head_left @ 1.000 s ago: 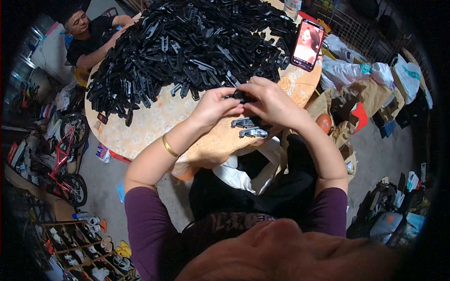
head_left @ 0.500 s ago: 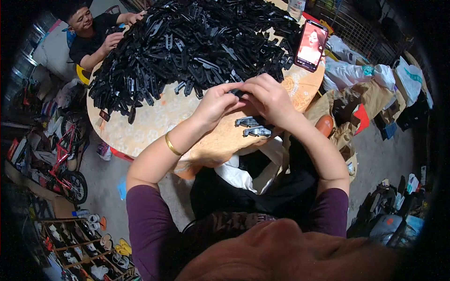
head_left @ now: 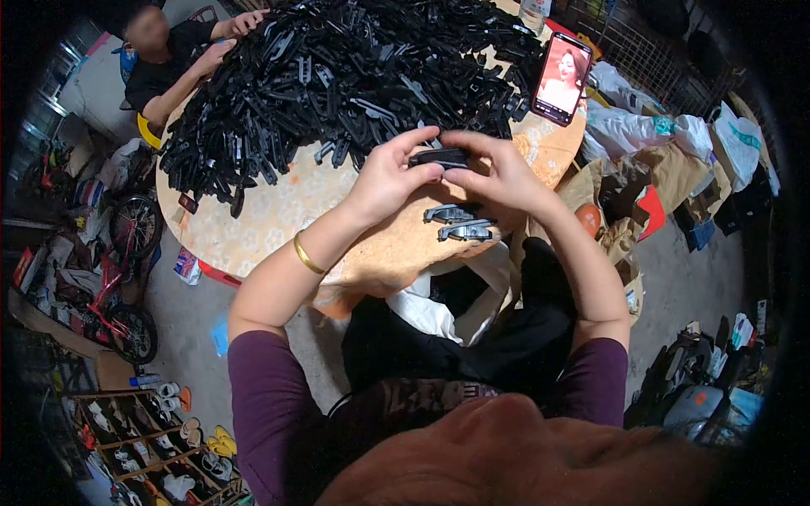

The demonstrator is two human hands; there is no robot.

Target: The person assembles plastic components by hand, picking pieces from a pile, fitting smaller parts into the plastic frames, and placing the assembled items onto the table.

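Observation:
Between my two hands is a long black plastic clip-like part [head_left: 440, 158], held level over the near side of the round table [head_left: 245, 240]. My left hand [head_left: 392, 174] grips its left end with thumb and fingers. My right hand [head_left: 499, 174] holds the other end, the thumb along the near edge. Some of the fingers behind the part are hidden. Just below my hands, two similar black parts, one [head_left: 451, 212] behind the other [head_left: 466, 230], lie side by side on the patterned tablecloth. A large heap of black plastic parts [head_left: 337, 93] covers the far half of the table.
A phone [head_left: 560, 80] playing a video stands at the table's right edge, near a clear bottle [head_left: 533, 15]. Across the heap at far left, another person's hand [head_left: 213, 57] touches the pile. Paper bags [head_left: 607, 190] stand right; a bicycle [head_left: 110, 282] and shoe rack [head_left: 152, 447] are left.
My fingers have opened out around the black part, which now shows lengthwise between them; before, they mostly covered it. The other person's hands have shifted slightly at the heap.

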